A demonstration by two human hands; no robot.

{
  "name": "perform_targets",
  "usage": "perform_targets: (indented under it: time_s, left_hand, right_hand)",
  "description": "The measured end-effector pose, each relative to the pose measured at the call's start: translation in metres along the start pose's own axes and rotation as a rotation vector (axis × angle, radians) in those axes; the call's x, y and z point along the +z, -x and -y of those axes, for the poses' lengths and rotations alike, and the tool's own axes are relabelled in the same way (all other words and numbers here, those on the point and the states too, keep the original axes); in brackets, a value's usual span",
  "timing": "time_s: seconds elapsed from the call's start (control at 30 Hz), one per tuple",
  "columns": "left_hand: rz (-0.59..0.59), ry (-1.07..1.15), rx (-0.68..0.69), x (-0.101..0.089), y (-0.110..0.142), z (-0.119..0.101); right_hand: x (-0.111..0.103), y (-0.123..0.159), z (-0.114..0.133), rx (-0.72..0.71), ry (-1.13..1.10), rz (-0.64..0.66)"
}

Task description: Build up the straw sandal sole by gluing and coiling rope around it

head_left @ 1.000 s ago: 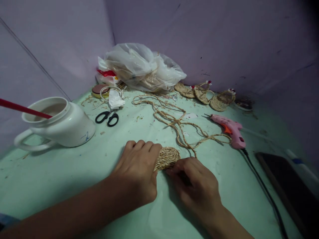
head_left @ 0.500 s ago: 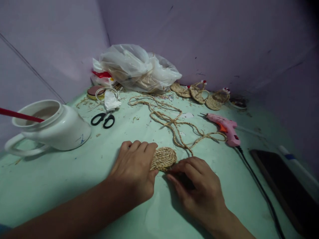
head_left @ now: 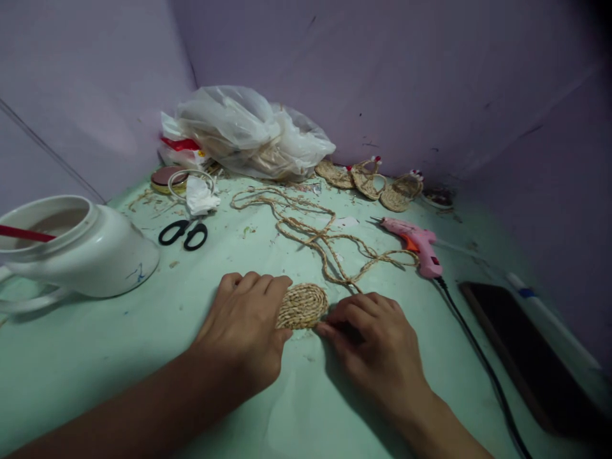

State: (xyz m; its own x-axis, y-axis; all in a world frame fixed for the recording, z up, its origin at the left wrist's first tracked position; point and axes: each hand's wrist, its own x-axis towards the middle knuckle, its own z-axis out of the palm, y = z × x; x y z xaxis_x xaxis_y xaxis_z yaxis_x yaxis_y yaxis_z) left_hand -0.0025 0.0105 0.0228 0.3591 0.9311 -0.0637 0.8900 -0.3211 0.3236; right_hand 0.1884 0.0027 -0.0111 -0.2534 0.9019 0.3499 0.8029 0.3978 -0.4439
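Two bare hands on one flat, oval coil of tan braided fibre (head_left: 305,306), which lies on the pale green tabletop (head_left: 296,414) between them. Left hand (head_left: 243,328): half closed over the coil's left end, fingers across the top, thumb at the near edge; seems to pin it flat so it cannot slide or turn. Right hand (head_left: 375,338): thumb and forefinger drawn nearly together at the coil's right near edge, probably for fine control; cannot tell what sits between the tips.

Pose: left palm down, forearm slanting in from lower left; right hand on its side, fingers curled, wrist low.

Beyond the right knuckles, a long tan braided rope (head_left: 329,239) lies in loose loops, likely to feed freely. Pink glue gun with orange trigger (head_left: 418,245) to the right, apparently kept within reach, nozzle away from the hands. Black-handled scissors (head_left: 195,237) farther left.
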Motion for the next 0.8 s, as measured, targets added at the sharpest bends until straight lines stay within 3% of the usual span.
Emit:
perform_targets:
  time_s: [0.13,0.2,0.27,0.37,0.5,0.8]
  left_hand:
    - [0.012,0.015,0.012,0.000,-0.001,0.001]
    - [0.013,0.023,0.010,0.000,-0.001,0.000]
    - [0.014,0.026,0.010,0.000,-0.002,0.000]
    - [0.025,0.045,0.022,0.000,-0.003,0.001]
    - [0.076,0.112,0.036,-0.005,-0.004,0.010]
    - [0.179,0.166,0.022,-0.020,0.001,0.012]
  right_hand:
    - [0.002,-0.004,0.004,0.172,0.053,-0.007]
    - [0.001,-0.007,0.010,0.078,0.078,-0.044]
    - [0.000,-0.008,0.016,-0.117,0.054,-0.045]
    - [0.003,-0.011,0.020,-0.308,-0.059,0.071]
    - [0.009,-0.014,0.015,-0.294,-0.227,0.162]
    - [0.007,-0.012,0.020,-0.283,-0.278,0.108]
